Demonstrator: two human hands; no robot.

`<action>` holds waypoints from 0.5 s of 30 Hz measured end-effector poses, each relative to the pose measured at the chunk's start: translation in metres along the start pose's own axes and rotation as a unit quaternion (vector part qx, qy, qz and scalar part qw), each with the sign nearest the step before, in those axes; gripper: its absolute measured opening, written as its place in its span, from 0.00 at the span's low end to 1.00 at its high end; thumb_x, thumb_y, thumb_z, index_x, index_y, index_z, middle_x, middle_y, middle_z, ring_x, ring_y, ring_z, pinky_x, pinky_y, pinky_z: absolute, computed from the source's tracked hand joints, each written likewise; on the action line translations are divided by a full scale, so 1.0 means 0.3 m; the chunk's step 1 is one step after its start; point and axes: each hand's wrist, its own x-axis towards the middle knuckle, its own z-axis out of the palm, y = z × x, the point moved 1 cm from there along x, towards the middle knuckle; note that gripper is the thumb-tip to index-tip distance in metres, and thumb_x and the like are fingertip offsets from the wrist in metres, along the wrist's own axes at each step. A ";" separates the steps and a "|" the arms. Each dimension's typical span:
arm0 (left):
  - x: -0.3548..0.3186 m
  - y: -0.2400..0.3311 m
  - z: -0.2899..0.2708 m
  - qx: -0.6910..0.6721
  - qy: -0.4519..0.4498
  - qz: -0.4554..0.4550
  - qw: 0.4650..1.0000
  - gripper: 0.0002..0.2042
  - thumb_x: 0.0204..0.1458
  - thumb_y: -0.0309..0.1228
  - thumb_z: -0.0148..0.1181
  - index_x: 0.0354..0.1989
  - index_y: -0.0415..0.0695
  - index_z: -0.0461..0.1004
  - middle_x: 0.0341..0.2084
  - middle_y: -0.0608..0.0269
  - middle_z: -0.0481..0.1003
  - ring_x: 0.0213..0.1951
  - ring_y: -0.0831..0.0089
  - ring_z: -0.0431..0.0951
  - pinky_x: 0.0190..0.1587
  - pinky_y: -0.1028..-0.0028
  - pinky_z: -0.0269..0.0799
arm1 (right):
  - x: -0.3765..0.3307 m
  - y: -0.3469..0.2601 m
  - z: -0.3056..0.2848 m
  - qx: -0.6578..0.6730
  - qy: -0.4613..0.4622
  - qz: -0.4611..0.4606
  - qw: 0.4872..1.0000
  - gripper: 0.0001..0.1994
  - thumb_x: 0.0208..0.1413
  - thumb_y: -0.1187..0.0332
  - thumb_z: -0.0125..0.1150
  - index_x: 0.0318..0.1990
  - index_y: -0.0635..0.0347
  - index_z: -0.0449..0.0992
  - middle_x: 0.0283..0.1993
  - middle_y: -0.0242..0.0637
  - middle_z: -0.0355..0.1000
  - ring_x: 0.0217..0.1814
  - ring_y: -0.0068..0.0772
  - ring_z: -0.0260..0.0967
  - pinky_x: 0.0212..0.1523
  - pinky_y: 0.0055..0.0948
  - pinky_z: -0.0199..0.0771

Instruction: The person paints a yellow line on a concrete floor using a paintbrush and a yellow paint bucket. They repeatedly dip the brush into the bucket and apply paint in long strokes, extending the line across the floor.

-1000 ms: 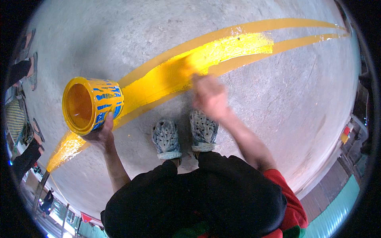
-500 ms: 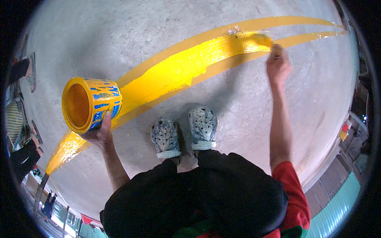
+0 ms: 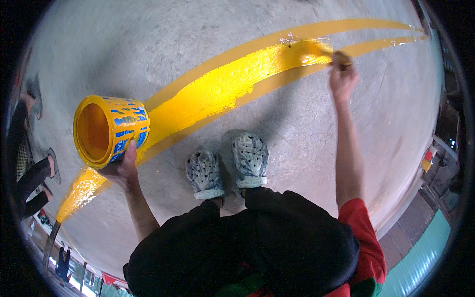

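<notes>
My left hand (image 3: 122, 171) is closed round the lower side of a paint bucket (image 3: 132, 119), which tilts with its mouth to the left. Yellow paint coats its rim, and drips run over the blue label. Over at the right, my right hand (image 3: 343, 81) grips a paintbrush (image 3: 332, 53) by its handle. The bristle end, blurred by motion, is on the wet yellow stripe (image 3: 208, 89) on the floor. Strips of brownish-yellow tape (image 3: 277, 79) border the stripe on both sides.
My patterned clogs (image 3: 251, 153) stand on the grey concrete floor (image 3: 307, 148), just below the stripe. Other people's legs and sandaled feet (image 3: 53, 166) are at the left edge. A green corrugated sheet (image 3: 420, 262) lies at lower right.
My right hand and the paintbrush have shifted slightly left along the stripe. The bucket has moved slightly left in the picture. People's feet at the left edge have changed position.
</notes>
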 end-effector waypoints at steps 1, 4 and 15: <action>-0.002 -0.001 -0.003 0.014 0.001 -0.003 1.000 0.39 0.33 0.21 0.71 0.59 0.37 0.60 0.53 0.52 0.70 0.51 0.61 0.74 0.57 0.62 0.69 | 0.076 0.038 -0.048 -0.102 0.034 -0.013 0.994 0.08 0.58 0.73 0.57 0.43 0.61 0.78 0.37 0.41 0.79 0.36 0.29 0.77 0.39 0.28 0.75; -0.006 0.002 -0.001 0.039 -0.006 -0.023 0.999 0.44 0.31 0.25 0.74 0.61 0.39 0.57 0.54 0.51 0.68 0.53 0.61 0.73 0.58 0.63 0.69 | 0.083 0.003 -0.046 -0.213 0.020 -0.121 0.969 0.09 0.55 0.73 0.55 0.43 0.58 0.77 0.36 0.44 0.76 0.36 0.44 0.76 0.35 0.34 0.75; -0.002 -0.016 -0.017 0.104 -0.012 -0.042 0.994 0.45 0.28 0.23 0.74 0.61 0.39 0.56 0.55 0.52 0.68 0.54 0.61 0.72 0.59 0.62 0.67 | -0.288 -0.327 0.174 0.133 -0.239 0.076 0.959 0.08 0.56 0.72 0.58 0.42 0.64 0.76 0.33 0.40 0.77 0.33 0.34 0.77 0.35 0.32 0.76</action>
